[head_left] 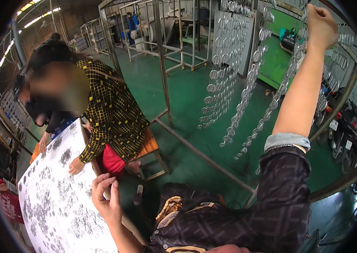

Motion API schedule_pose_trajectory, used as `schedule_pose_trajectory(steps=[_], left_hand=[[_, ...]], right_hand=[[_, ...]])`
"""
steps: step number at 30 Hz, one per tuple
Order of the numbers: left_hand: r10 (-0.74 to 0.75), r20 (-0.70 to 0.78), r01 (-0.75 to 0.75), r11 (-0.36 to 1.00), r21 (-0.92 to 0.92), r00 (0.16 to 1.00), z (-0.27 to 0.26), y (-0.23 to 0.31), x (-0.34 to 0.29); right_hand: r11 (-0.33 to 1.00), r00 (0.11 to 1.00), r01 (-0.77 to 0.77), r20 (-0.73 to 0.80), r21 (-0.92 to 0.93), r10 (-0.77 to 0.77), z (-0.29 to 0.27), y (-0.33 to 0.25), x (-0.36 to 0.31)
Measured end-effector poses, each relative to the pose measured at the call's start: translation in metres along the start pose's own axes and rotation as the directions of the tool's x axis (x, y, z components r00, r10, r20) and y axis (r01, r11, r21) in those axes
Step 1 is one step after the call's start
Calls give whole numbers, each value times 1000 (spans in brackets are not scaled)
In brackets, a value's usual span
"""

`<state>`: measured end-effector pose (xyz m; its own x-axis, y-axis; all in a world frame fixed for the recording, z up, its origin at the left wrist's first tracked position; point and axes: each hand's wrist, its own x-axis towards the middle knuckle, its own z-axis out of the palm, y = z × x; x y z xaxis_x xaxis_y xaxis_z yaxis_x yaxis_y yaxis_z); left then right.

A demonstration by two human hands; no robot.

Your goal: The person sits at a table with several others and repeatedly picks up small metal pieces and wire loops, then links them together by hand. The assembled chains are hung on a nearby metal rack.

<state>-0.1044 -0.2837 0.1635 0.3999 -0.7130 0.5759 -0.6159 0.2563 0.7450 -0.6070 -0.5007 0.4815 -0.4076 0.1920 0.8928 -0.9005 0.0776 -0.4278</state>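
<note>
The right hand (322,29) is raised well apart from the white flat-topped table (76,137), up and to its right, fingers drawn together near the top of a hanging strand of shiny, clear-looking rings (287,74). Whether those fingertips pinch the strand or only touch near it, I cannot tell. The left hand (107,200) hovers at the table's right-hand edge, thumb and fingers curled nearly together; I cannot tell whether anything small sits between them.

For good handling up there, I would keep a light fingertip hold on the strand's top and let its length hang free, so that it does not tangle with the neighbouring strands (252,76).

The strand runs down from beside the right fingertips, slanting back toward the table but ending well apart from it. Small dark metal pieces (35,208) lie scattered on the table, leftward of the left hand.
</note>
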Motion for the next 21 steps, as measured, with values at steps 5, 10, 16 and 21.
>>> schedule_pose_trajectory(steps=[5,10,16,21], left_hand=[[0,1,0,999,-43,1000,-3,-14,8],[-19,20,20,998,-64,1000,-15,-27,10],[-22,126,33,996,-85,992,-6,-33,12],[-58,111,62,998,-31,992,-6,-34,-1]], right_hand=[[999,999,9,-47,48,-7,-5,-22,-19],[995,999,-9,52,96,4,-21,-37,-23],[990,986,138,-98,1,-138,-65,-61,-57],[669,930,357,-182,652,-318,-118,-121,-182]])
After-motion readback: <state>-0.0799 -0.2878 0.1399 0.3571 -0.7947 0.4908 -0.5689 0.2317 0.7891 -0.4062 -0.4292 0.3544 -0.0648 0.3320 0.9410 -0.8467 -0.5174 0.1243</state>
